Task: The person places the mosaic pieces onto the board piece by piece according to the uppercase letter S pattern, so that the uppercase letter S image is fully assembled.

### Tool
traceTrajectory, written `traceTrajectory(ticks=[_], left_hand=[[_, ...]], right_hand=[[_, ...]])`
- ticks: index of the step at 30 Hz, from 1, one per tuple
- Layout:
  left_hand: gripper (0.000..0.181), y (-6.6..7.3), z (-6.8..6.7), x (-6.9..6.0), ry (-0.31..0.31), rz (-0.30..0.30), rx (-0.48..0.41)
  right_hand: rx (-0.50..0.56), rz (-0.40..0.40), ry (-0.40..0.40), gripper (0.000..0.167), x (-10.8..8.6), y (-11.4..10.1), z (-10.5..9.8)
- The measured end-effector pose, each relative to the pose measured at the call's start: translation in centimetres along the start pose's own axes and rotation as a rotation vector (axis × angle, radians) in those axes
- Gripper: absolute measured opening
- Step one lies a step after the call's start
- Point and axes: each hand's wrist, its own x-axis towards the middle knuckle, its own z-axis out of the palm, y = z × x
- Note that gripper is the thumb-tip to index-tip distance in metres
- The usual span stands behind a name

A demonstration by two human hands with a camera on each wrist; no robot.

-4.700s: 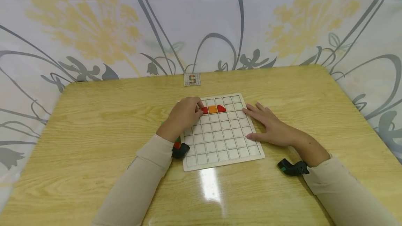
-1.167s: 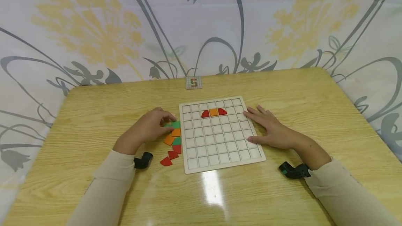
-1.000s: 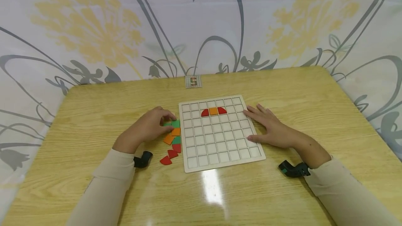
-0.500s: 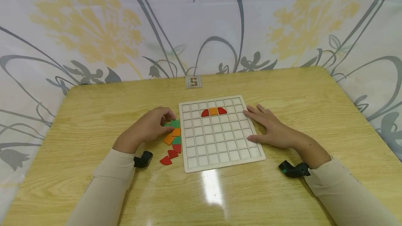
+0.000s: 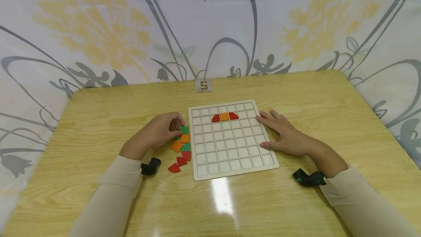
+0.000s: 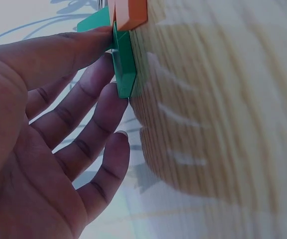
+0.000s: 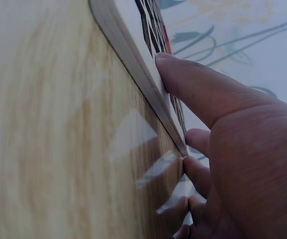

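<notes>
On the table lies a pale grid board [image 5: 241, 142] with two red quarter-round tiles, one being the right red tile [image 5: 233, 116], flanking an orange square tile [image 5: 224, 116]. My left hand [image 5: 161, 131] is at a pile of loose tiles left of the board. In the left wrist view its thumb and fingertips pinch a green tile [image 6: 125, 64] low by the tabletop; the grip is partly hidden. My right hand [image 5: 283, 133] rests at the board's right edge, fingers spread, its thumb [image 7: 176, 69] on the rim in the right wrist view.
Loose green, orange and red tiles lie beside the board's left edge, including an orange tile [image 5: 177, 146] and a red tile [image 5: 174, 168]. A small card [image 5: 204, 85] with a coloured grid pattern lies behind the board. A patterned cloth [image 5: 210, 28] hangs behind the table.
My left hand has moved from the board's upper-left red tile to the loose pile. Lately its fingers have shifted slightly and a green tile beneath them has moved. The right hand stays put.
</notes>
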Motion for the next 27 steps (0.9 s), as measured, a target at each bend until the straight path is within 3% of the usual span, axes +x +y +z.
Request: traceTrajectory(ticks=[19, 27], left_hand=[[0.010, -0.08, 0.12, 0.11, 0.021, 0.029, -0.002], [0.009, 0.12, 0.03, -0.04, 0.000, 0.034, -0.032]], right_hand=[[0.001, -0.005, 0.012, 0.085, 0.01, -0.01, -0.21], [-0.002, -0.005, 0.000, 0.085, -0.02, -0.03, -0.12]])
